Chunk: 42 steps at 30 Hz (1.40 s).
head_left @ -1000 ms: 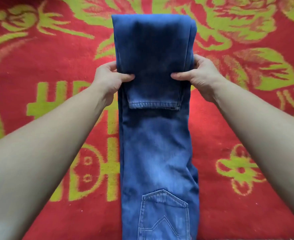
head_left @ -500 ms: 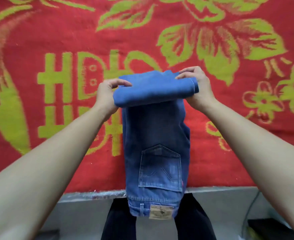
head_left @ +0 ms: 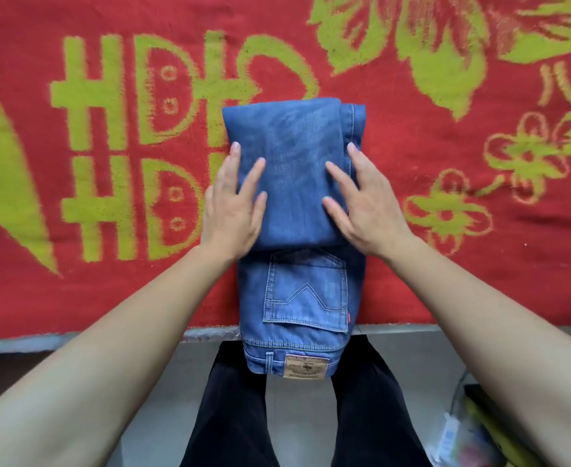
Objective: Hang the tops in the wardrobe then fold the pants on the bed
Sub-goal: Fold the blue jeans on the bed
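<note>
Blue jeans [head_left: 294, 156] lie folded on the bed's red and green blanket [head_left: 109, 281]. The leg part is doubled back over the seat. The back pocket [head_left: 306, 291] and the waistband with its brown label [head_left: 306, 365] stick out toward me and hang over the bed edge. My left hand [head_left: 235, 207] lies flat on the left side of the folded bundle, fingers straight. My right hand [head_left: 366, 207] lies flat on its right side, fingers spread. Both press down on the denim.
The bed edge [head_left: 75, 338] runs across the lower part of the view. Below it are my legs in dark trousers [head_left: 237, 416] and a grey floor. A plastic bag with coloured items [head_left: 472, 439] sits on the floor at the lower right.
My hands carried the folded leg section toward me, laid it over the seat of the jeans, let go of it and now press flat on top.
</note>
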### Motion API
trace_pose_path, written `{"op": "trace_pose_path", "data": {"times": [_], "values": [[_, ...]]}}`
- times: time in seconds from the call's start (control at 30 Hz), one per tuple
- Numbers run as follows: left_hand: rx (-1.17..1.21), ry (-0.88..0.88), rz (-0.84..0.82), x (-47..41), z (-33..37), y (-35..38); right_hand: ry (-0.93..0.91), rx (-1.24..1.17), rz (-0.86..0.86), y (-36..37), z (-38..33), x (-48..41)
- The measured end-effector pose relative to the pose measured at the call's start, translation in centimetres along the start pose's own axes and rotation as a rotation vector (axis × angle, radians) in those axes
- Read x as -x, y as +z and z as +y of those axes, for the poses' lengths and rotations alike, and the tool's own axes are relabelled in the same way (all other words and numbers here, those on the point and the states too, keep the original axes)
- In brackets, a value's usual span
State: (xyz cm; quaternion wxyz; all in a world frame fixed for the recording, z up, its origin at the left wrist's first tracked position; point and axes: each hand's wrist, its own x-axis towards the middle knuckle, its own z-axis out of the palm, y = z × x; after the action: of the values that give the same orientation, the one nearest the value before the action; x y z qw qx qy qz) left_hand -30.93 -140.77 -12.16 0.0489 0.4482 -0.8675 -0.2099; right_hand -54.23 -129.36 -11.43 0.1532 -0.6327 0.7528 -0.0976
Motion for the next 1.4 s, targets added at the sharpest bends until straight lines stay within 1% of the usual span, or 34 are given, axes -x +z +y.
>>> {"op": "trace_pose_path", "data": {"times": [0.07, 0.13, 0.2, 0.27, 0.3, 0.37, 0.43, 0.47, 0.5, 0.57, 0.6, 0.63, 0.7, 0.77, 0.83, 0.97, 1.07, 1.13, 1.2, 1.27, 1.33, 1.4], "values": [[-0.108, 0.077, -0.154, 1.0, -0.3, 1.5, 0.034, 0.111, -0.199, 1.3, -0.2, 0.9], [-0.175, 0.033, -0.305, 1.1, -0.3, 2.8, 0.095, 0.158, -0.376, 2.4, -0.2, 0.9], [-0.186, -0.017, -0.373, 0.5, -0.2, 3.3, 0.119, 0.143, -0.452, 2.6, -0.1, 0.2], [-0.142, -0.021, -0.352, 0.3, -0.1, 2.8, 0.128, 0.058, -0.441, 2.2, 0.1, -0.2], [-0.087, -0.019, -0.305, 0.4, 0.0, 2.4, 0.138, -0.024, -0.397, 1.7, 0.2, -0.4], [0.089, -0.052, -0.129, 0.3, 0.3, 1.6, 0.187, -0.251, -0.257, 0.8, 0.2, -0.8], [0.248, -0.212, 0.035, -0.8, 0.6, 1.4, 0.285, -0.424, -0.056, 0.1, 0.0, -2.1], [0.364, -0.336, 0.054, -2.2, 0.5, 1.3, 0.363, -0.482, 0.032, -0.4, -0.1, -3.1], [0.512, -0.473, 0.049, -3.7, 0.7, 1.1, 0.475, -0.556, 0.073, -0.8, 0.0, -4.3], [0.851, -0.719, 0.018, -6.5, 0.4, 0.6, 0.719, -0.773, 0.017, -1.2, 0.6, -6.6], [0.942, -0.788, 0.008, -7.5, 0.1, 0.4, 0.794, -0.915, -0.040, -1.4, 0.9, -7.5], [0.975, -0.829, -0.019, -8.2, -0.2, 0.0, 0.824, -1.041, -0.093, -1.4, 1.3, -8.2], [1.069, -0.867, -0.113, -8.8, -0.1, -0.6, 0.798, -1.182, -0.181, -1.4, 2.0, -8.8], [1.157, -0.872, -0.247, -9.2, 0.3, -1.3, 0.788, -1.252, -0.277, -1.9, 1.9, -8.8], [1.223, -0.859, -0.326, -9.5, 0.3, -2.2, 0.758, -1.282, -0.315, -2.9, 1.9, -9.0], [1.334, -0.724, -0.346, -11.9, 0.9, -5.2, 0.627, -1.443, -0.272, -6.8, 1.6, -10.9], [1.375, -0.570, -0.279, -16.3, 2.2, -8.6, 0.515, -1.523, -0.159, -10.2, 1.8, -14.4], [1.326, -0.468, -0.187, -19.2, 3.0, -10.5, 0.459, -1.488, -0.029, -12.0, 2.2, -16.9], [1.153, -0.449, -0.129, -21.0, 3.4, -11.8, 0.469, -1.379, 0.050, -12.9, 2.5, -18.6], [1.036, -0.446, -0.129, -21.6, 3.4, -12.2, 0.485, -1.277, 0.062, -13.1, 2.8, -18.9], [1.043, -0.437, -0.169, -21.1, 3.3, -11.9, 0.449, -1.220, 0.053, -13.1, 3.2, -18.0], [1.103, -0.408, -0.206, -19.5, 3.1, -11.6, 0.418, -1.228, 0.012, -13.1, 3.2, -16.4]]}}
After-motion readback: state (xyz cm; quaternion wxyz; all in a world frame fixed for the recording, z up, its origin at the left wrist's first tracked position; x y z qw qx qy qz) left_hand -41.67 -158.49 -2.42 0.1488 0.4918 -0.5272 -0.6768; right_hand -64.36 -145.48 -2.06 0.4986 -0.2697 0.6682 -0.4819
